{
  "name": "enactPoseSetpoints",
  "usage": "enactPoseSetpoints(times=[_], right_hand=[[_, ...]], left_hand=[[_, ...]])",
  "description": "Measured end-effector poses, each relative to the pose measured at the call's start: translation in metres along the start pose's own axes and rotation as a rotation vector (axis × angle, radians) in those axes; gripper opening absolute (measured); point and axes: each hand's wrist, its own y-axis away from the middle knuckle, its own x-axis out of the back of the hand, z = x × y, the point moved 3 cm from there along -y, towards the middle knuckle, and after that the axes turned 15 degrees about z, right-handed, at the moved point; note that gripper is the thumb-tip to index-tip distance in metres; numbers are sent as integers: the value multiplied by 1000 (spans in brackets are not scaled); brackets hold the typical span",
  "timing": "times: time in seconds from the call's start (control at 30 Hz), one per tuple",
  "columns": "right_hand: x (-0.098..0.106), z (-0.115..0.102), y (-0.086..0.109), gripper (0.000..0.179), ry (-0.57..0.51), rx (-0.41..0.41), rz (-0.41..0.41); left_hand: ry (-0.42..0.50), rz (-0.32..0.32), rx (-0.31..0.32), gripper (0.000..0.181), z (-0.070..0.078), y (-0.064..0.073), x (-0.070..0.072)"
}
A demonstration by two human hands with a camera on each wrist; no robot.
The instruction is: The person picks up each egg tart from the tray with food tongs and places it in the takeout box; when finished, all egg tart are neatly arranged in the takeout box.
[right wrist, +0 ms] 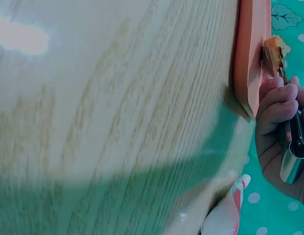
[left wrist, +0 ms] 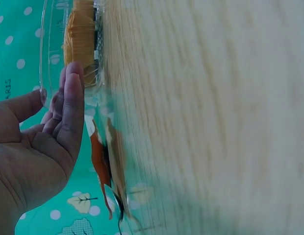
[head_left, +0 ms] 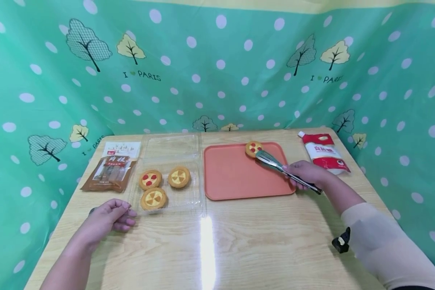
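Note:
My right hand grips metal food tongs, its fingers wrapped round the handles in the right wrist view. The tongs' tips are at a small tart with red pieces, at the far edge of the orange-pink tray. With my left hand I pinch the near left corner of a clear plastic box, thumb on one side of its wall and fingers on the other in the left wrist view. In the box lie a tart with red pieces and two with plain yellow tops.
Left of the box lies a brown packet with a white-topped packet behind it. A red and white spouted bag lies right of the tray. The box's open lid lies toward the back. A polka-dot curtain hangs behind the table.

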Motion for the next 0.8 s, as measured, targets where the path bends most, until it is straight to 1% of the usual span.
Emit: enactPoseSetpoints(times=[0.2,0.3,0.47,0.8], right_hand=[[0,1,0,53,-13,31,9],[1,2,1,53,-27,13,23],[0,3,3,52,-21,12,33],[-10,-8,11,54,-38,41,28]], left_hand=[[12,5,-12,30,-1,1,0],[17,7,-13,29,-1,1,0],[16,8,-4,29,1,2,-1],[22,7,-7,27,1,2,-1]])
